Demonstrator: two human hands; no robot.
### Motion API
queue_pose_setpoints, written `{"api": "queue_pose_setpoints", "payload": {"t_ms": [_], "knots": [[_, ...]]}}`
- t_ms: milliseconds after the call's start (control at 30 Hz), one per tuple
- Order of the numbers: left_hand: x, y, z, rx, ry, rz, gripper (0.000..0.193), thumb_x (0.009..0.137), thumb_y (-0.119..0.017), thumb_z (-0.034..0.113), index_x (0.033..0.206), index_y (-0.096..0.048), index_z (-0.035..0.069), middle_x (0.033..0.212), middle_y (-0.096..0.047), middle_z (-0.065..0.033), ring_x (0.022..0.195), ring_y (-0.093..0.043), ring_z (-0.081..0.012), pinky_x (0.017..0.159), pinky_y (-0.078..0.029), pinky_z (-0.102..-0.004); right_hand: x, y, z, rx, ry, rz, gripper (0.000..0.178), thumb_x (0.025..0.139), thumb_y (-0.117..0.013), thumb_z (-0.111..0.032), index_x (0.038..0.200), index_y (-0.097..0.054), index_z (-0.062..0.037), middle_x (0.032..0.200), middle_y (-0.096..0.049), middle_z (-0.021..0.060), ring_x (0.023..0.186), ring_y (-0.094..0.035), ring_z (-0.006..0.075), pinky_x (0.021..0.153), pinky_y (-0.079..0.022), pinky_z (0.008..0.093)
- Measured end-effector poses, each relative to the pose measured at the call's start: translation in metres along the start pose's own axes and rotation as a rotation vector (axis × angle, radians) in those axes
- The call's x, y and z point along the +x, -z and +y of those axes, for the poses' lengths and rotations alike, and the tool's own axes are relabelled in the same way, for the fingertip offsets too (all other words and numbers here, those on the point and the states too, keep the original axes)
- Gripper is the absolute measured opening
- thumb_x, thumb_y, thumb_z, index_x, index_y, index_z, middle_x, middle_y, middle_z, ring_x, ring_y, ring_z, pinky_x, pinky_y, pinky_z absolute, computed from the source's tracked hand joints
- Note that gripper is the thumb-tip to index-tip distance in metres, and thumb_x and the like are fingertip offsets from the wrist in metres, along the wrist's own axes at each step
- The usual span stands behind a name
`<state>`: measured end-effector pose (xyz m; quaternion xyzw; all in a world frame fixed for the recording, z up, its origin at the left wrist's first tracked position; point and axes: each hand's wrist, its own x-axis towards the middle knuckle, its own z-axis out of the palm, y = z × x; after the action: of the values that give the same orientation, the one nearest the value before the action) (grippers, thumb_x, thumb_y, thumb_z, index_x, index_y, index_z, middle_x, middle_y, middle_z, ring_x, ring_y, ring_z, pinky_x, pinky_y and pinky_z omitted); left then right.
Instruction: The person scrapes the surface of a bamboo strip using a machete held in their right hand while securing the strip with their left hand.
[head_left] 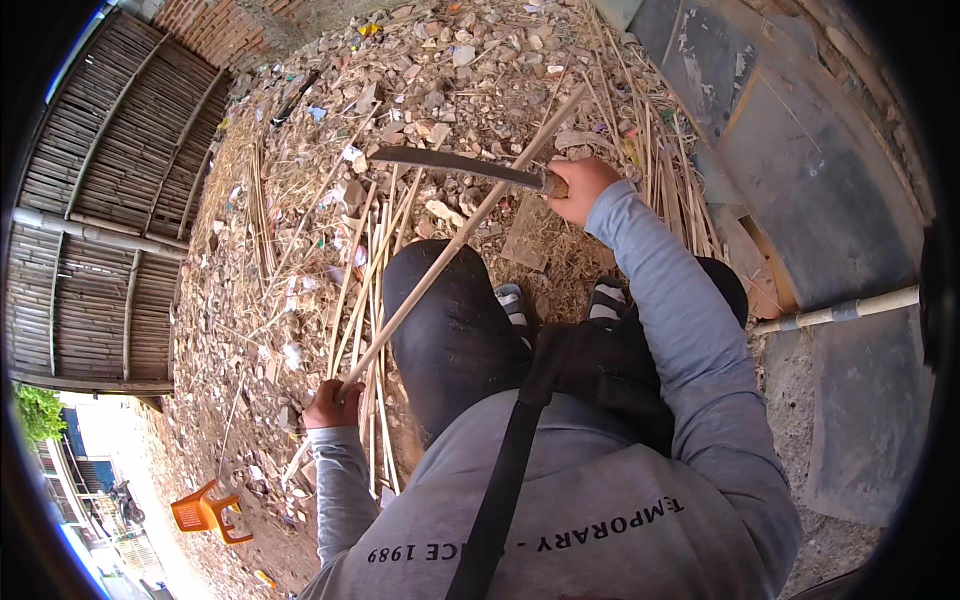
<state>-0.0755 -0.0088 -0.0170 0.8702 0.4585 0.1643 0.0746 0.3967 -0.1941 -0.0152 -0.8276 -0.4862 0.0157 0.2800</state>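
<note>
My left hand [333, 405] is closed round the lower end of a long pale bamboo strip [440, 262]. The strip slants up and to the right, passing over my left knee. In my right hand [582, 190] is the handle of a machete [455, 163], its long dark blade pointing left. The blade crosses the strip near the strip's upper part; whether they touch I cannot tell. Several more bamboo strips [362, 290] lie on the ground beside my left leg. A flat block [525, 235] rests on the ground in front of my feet.
Rubble and litter [290, 290] cover the ground. A bundle of thin strips [672, 185] lies at the right, beside dark sheet panels [820, 190]. A slatted bamboo wall [100, 160] stands at the left. An orange plastic chair [205, 513] is at the lower left.
</note>
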Motion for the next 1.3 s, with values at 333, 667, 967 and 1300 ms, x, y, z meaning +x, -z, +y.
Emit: {"api": "queue_pose_setpoints", "payload": {"t_ms": [333,667,967,1300], "knots": [[0.007,-0.01,0.011,0.106,-0.037,-0.284,0.034,0.083,-0.065,0.039,0.077,-0.059,0.006,0.063,-0.06,-0.0179,0.06,-0.06,-0.0379,0.055,-0.046,-0.0451,-0.007,-0.01,-0.018,-0.09,0.085,-0.186,0.03,0.069,-0.069,-0.028,0.093,-0.065,-0.0114,0.074,-0.064,0.0156,0.077,-0.064,0.0355,0.069,-0.051,0.0453],[0.009,-0.014,-0.002,-0.067,-0.101,-0.367,0.049,0.088,-0.055,0.053,0.082,-0.058,0.004,0.06,-0.058,-0.0179,0.057,-0.059,-0.0386,0.053,-0.044,-0.0452,-0.004,-0.001,-0.024,-0.1,0.045,-0.242,0.031,0.071,-0.068,-0.029,0.097,-0.064,-0.0119,0.081,-0.066,0.0149,0.081,-0.064,0.0358,0.073,-0.051,0.0458],[0.017,-0.01,0.011,-0.096,-0.097,-0.418,0.045,0.094,-0.047,0.043,0.078,-0.057,0.002,0.056,-0.052,-0.0205,0.053,-0.054,-0.0405,0.051,-0.041,-0.0456,0.009,-0.027,0.009,0.077,-0.136,-0.199,0.035,0.071,-0.071,-0.028,0.096,-0.064,-0.0057,0.084,-0.066,0.0158,0.08,-0.065,0.0337,0.072,-0.051,0.0417],[0.01,-0.003,0.003,-0.152,-0.115,-0.527,0.046,0.095,-0.047,0.043,0.08,-0.057,0.001,0.055,-0.05,-0.0203,0.052,-0.052,-0.0393,0.052,-0.041,-0.0439,-0.006,-0.003,-0.036,-0.046,0.055,-0.376,0.032,0.072,-0.069,-0.025,0.1,-0.066,-0.0111,0.082,-0.066,0.0154,0.079,-0.064,0.0357,0.072,-0.051,0.0422]]}}
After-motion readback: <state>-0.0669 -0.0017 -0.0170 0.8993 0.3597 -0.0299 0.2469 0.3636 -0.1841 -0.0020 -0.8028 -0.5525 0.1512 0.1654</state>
